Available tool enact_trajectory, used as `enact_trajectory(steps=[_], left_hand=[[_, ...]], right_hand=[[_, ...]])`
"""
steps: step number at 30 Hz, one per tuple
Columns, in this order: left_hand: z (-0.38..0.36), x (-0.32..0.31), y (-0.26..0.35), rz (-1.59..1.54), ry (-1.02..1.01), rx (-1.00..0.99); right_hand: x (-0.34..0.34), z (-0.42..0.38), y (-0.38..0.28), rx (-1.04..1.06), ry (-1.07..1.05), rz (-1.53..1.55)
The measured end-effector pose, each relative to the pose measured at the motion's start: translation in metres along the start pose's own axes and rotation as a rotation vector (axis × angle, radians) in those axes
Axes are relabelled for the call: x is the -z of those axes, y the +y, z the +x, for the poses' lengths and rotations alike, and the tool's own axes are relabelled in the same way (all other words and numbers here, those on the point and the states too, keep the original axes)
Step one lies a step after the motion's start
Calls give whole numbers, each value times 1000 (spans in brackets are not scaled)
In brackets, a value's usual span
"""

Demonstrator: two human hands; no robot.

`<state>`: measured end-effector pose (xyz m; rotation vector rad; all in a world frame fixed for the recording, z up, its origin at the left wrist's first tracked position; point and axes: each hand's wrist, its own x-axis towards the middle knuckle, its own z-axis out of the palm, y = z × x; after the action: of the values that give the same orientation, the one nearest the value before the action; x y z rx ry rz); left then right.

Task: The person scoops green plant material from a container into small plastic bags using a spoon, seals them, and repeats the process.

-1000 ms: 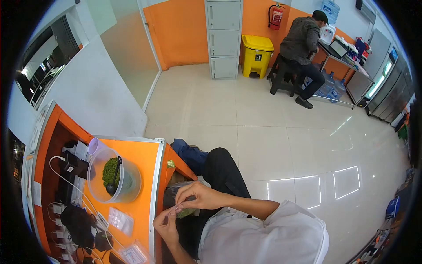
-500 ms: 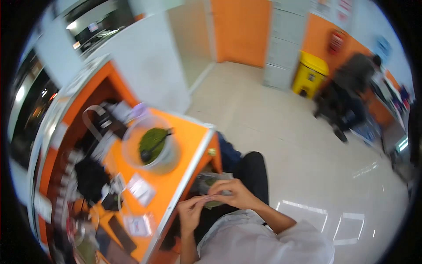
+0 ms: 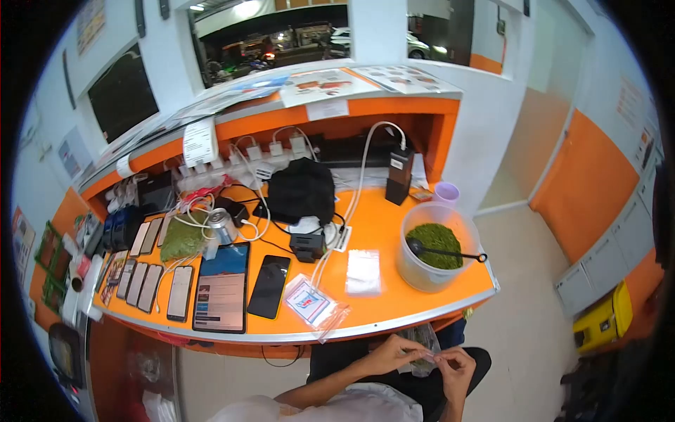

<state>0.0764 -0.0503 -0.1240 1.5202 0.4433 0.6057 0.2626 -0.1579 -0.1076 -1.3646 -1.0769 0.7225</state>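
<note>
Over my lap, my left hand (image 3: 389, 356) and my right hand (image 3: 456, 367) meet with their fingertips pinched close together. Between them is the thin pinkish edge of a small clear plastic bag (image 3: 420, 366), with something green showing below the fingers. Much of the bag is hidden by my hands. On the orange table (image 3: 383, 309) ahead, a translucent tub (image 3: 422, 278) holds a mass of shredded green material. A black spoon (image 3: 443, 253) rests across it. A stack of clear bags (image 3: 363, 272) lies left of the tub, beside printed zip bags (image 3: 312, 304).
Phones (image 3: 268, 287), a tablet (image 3: 221, 288), a can (image 3: 222, 226) and a filled green bag (image 3: 183, 237) cover the table's left part. White cables (image 3: 356, 193) trail across it. A purple cup (image 3: 446, 192) stands behind the tub. At right is a yellow bin (image 3: 603, 318).
My view has swung left, from the floor at the right to face the table. Both hands stay pinched together over my lap. The co-worker at the right has gone out of view.
</note>
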Motion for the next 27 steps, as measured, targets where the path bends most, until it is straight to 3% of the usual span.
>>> enact_trajectory(steps=[6, 9, 10, 13, 16, 19, 21, 27], left_hand=[[1, -11, -13, 43, 63, 30], [2, -14, -15, 15, 76, -9], [2, -15, -15, 11, 74, -51], [0, -10, -17, 75, 62, -91], [-1, -4, -16, 95, 39, -69], [-4, -7, -19, 49, 26, -2], [-6, -14, -27, -73, 49, 52], [0, -16, -35, 107, 46, -81]], right_hand=[[-5, -5, 4, -133, 40, 61], [-14, -8, 4, -101, 46, 170], [-5, -10, -8, -28, -102, 6], [-8, -12, -11, 3, -100, 29], [-6, -14, 10, -47, 17, 67], [9, -19, 18, -76, -12, -29], [11, -25, 16, -228, 23, 39], [-6, -27, 15, -171, 38, 132]])
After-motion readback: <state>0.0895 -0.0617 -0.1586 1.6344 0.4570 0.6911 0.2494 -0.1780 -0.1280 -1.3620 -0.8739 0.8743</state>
